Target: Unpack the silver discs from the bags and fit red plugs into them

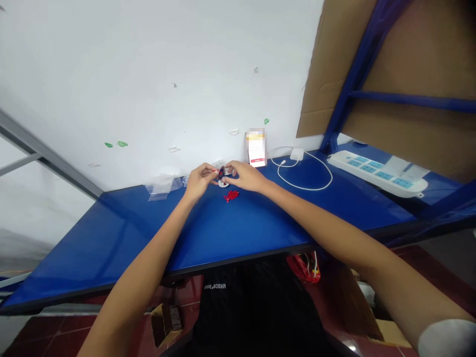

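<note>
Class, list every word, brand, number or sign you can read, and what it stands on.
"MRSOS": on the black clothing; the smaller letters after it are too blurred to read surely.
Phone: screen partly pixelated, its text too small to read.
Power strip: no legible marking.
Small dark item between left hand and right hand: nothing readable.

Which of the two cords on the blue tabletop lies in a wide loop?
The white cord, right of the lit phone; the red cord lies bunched near the right hand.
</note>
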Available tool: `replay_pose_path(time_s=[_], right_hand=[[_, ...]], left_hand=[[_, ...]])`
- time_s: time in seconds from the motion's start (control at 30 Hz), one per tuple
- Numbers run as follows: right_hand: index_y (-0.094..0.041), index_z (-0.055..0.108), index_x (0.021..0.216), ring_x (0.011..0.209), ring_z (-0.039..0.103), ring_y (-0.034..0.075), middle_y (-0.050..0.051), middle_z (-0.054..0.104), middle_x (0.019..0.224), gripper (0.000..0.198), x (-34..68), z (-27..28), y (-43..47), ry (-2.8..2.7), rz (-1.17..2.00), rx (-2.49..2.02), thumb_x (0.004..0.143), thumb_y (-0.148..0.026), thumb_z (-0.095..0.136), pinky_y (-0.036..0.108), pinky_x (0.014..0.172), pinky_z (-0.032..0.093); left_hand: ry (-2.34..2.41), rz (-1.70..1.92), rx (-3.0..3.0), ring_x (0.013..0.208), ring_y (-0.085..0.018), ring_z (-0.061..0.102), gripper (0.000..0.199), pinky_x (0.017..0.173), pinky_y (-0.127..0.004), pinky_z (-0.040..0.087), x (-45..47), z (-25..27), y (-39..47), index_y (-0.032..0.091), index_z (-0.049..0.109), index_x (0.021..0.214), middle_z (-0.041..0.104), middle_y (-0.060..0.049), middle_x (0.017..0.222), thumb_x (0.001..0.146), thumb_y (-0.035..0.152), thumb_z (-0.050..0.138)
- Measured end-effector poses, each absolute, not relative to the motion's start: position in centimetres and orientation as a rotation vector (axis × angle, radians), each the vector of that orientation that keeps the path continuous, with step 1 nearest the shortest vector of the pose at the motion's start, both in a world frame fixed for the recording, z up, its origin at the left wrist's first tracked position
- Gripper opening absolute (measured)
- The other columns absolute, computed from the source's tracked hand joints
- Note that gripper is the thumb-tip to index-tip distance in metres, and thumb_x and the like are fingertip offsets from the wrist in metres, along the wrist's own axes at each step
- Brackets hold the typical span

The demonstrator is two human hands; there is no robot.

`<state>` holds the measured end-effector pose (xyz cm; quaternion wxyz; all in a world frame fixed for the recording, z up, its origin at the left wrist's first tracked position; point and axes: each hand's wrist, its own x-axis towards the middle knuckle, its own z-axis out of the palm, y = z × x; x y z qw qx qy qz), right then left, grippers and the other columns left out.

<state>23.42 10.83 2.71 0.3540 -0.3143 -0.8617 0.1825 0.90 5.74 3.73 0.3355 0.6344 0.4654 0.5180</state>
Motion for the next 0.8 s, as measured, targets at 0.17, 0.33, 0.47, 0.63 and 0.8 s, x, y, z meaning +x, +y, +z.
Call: replay_pose_path(time_s=[0.17, 0.33, 0.47, 0.63, 0.8], right_hand=[[-0.024, 0.067, 0.115, 0.090, 0.075, 0.023, 0.005, 0.079, 0.106, 0.029, 23.1, 2.8, 10.4, -2.014, 0.633, -0.697, 0.097, -0.044, 0.079, 0.038, 0.084, 0.058], [-0.026, 0.068, 0.119, 0.107, 0.072, 0.025, 0.007, 0.074, 0.123, 0.023, 23.1, 3.5, 9.4, -2.000, 0.421, -0.658, 0.101, -0.038, 0.074, 0.040, 0.096, 0.057], [-0.025, 0.073, 0.118, 0.116, 0.069, 0.026, 0.009, 0.070, 0.126, 0.016, 22.9, 3.7, 8.6, -2.070, 0.290, -0.639, 0.106, -0.035, 0.067, 0.040, 0.102, 0.056], [-0.028, 0.077, 0.116, 0.113, 0.072, 0.026, 0.007, 0.073, 0.128, 0.015, 22.7, 3.7, 8.9, -2.019, 0.329, -0.539, 0.105, -0.033, 0.070, 0.042, 0.100, 0.060], [-0.027, 0.076, 0.111, 0.103, 0.075, 0.024, 0.006, 0.077, 0.122, 0.012, 22.7, 4.0, 9.3, -1.931, 0.392, -0.435, 0.104, -0.029, 0.066, 0.040, 0.091, 0.063]], left_hand=[[1.075, 1.351, 1.405, 0.094, -0.023, 0.080, 0.032, 0.097, -0.042, 0.064, 1.5, 3.1, 5.4, 0.018, 0.069, 0.100, 0.080, -0.008, 0.098, 0.080, 0.036, 0.085], [1.045, 1.369, 1.378, 0.095, -0.022, 0.081, 0.030, 0.104, -0.043, 0.063, 2.2, 3.1, 4.9, 0.019, 0.068, 0.100, 0.080, -0.007, 0.102, 0.081, 0.036, 0.083], [1.025, 1.409, 1.361, 0.095, -0.021, 0.080, 0.031, 0.103, -0.041, 0.064, 2.3, 3.2, 4.9, 0.018, 0.071, 0.101, 0.080, -0.007, 0.102, 0.079, 0.035, 0.084], [0.953, 1.437, 1.302, 0.096, -0.020, 0.080, 0.034, 0.104, -0.039, 0.063, 2.0, 3.4, 5.2, 0.016, 0.077, 0.101, 0.081, -0.007, 0.102, 0.077, 0.033, 0.093], [0.802, 1.383, 1.247, 0.097, -0.022, 0.081, 0.037, 0.102, -0.036, 0.063, 1.9, 3.8, 5.1, 0.015, 0.081, 0.104, 0.083, -0.009, 0.106, 0.079, 0.037, 0.097]])
